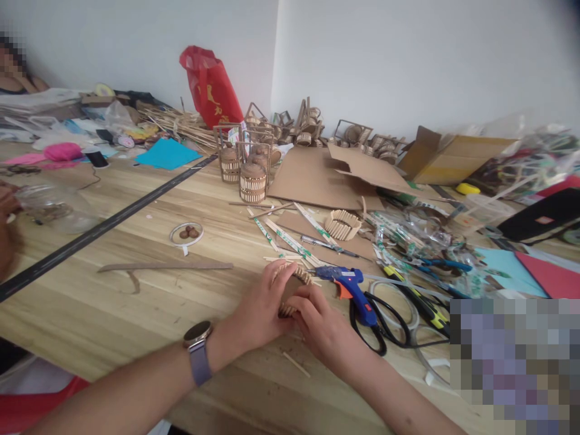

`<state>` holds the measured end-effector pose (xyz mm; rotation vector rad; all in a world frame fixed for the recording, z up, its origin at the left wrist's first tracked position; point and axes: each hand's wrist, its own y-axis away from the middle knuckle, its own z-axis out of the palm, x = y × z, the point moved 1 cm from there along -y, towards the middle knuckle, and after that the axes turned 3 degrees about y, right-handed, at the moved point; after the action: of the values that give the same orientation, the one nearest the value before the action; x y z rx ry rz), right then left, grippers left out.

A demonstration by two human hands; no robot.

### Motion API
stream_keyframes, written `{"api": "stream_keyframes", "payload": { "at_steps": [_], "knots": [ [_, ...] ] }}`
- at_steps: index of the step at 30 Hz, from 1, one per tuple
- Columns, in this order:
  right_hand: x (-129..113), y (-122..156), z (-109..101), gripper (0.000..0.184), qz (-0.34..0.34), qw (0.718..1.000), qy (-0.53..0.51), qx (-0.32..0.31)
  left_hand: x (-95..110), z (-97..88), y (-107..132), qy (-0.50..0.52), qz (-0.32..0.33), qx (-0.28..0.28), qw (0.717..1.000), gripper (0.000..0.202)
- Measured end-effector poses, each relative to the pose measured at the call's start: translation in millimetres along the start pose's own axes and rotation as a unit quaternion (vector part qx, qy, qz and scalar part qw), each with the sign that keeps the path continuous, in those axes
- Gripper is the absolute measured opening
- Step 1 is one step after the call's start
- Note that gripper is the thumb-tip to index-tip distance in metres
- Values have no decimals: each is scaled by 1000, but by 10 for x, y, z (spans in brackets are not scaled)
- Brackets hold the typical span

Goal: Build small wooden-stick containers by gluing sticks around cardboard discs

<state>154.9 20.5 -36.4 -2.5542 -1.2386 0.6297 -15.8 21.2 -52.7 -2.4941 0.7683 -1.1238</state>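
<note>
Both hands are closed around a small round basket (304,277) made of short wooden sticks on a brown base, low over the table. My left hand (267,302) grips its left side, the fingers over the rim. On the near right side, my right hand (324,320) pinches the stick wall; whether a separate piece is between those fingers is hidden. Just right of the hands lies a blue glue gun (356,290) with an orange trigger. Beyond it stands another stick ring (343,224). A loose stick (296,365) rests below my hands.
Black-handled scissors (380,326) and a yellow-black cutter (417,300) lie at right. Finished lidded baskets (252,181) stand behind, beside cardboard (317,175). A brown strip (167,266) and a tape roll (186,234) around brown balls are at left. Another person's hand (6,202) shows at far left.
</note>
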Motion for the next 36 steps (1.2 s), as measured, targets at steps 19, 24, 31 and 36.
{"api": "stream_keyframes", "payload": {
  "at_steps": [19,24,31,36],
  "knots": [
    [678,359,-541,31,230,958,154,69,72,-3,13,-40,-64,-16,997,98],
    [731,386,-457,44,323,933,151,-42,65,-11,12,-39,-53,-12,998,99],
    [789,365,-419,30,342,932,116,-29,54,-7,21,-36,-49,-6,998,98],
    [731,349,-447,33,339,931,130,-41,50,-1,25,-23,-58,0,998,95]
  ]
}}
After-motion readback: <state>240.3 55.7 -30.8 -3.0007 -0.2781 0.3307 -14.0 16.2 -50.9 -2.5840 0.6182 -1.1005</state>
